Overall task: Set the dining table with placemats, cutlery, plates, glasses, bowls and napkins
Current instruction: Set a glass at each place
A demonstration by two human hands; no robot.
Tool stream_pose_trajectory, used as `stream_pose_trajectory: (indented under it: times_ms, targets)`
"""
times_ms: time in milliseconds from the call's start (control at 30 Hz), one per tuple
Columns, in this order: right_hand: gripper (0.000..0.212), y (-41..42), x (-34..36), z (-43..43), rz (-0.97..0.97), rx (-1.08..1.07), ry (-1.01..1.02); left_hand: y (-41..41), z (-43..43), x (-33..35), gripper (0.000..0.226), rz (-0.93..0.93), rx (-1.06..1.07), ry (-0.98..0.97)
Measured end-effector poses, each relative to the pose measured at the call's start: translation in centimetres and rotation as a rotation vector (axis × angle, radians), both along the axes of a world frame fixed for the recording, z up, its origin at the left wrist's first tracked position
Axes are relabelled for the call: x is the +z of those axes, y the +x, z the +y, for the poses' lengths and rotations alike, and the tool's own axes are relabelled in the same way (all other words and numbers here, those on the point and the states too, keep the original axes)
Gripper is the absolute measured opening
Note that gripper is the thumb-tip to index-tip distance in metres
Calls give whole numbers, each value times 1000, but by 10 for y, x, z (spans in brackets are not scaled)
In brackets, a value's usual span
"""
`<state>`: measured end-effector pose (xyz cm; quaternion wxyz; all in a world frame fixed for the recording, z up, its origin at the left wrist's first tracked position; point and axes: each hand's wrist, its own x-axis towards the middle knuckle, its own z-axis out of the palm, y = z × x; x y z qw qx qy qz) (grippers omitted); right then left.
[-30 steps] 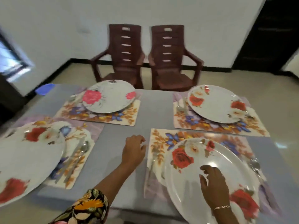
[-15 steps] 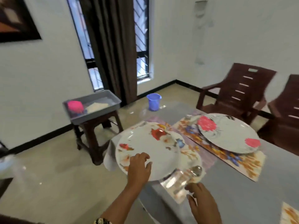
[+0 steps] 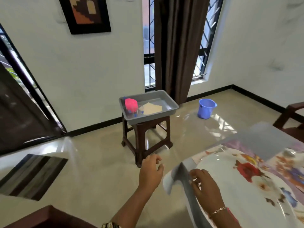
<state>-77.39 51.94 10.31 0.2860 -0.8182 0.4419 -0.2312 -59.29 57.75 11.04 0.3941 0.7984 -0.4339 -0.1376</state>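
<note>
A grey tray sits on a brown stool ahead of me, holding a pink bowl-like item on clear glasses and beige napkins. At the lower right a white floral plate lies on a floral placemat on the grey table. My left hand hangs in the air over the floor, fingers loosely curled, holding nothing. My right hand rests at the table's corner by the plate's rim, fingers bent against the grey tablecloth edge.
A blue bucket stands on the tiled floor near the dark curtain. A brown chair arm shows at the right edge. A dark door is at the left and dark furniture at the bottom left.
My view has swung left, away from the set table toward the stool with the tray. My left hand came off the plate and now hovers over the floor; my right hand moved to the table corner.
</note>
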Motion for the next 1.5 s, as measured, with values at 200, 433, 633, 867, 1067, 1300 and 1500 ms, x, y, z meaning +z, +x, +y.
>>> stream_pose_trajectory:
  times_ms: [200,433,633,867,1067,1300,1500]
  targets:
    - [39,74,-2,-55,-58,-27,41,69,-59,-7,13,-5,-34,38]
    - [36,178,-3,-126,-65,-56,102,165,-125,-11,17,-34,-59,139]
    - [47,257,5,-174,20,73,152,254,-158,-19,17,16,50,187]
    - [42,327,-15,-239,66,72,230,335,-209,-56,30,77,70,263]
    - [25,394,-36,-310,186,53,283,416,-268,-95,45,116,24,294]
    - [34,450,-59,-389,295,138,333,456,-310,-128,79,322,-91,268]
    - [66,488,-98,-449,540,317,347,475,-341,-149,81,368,-82,316]
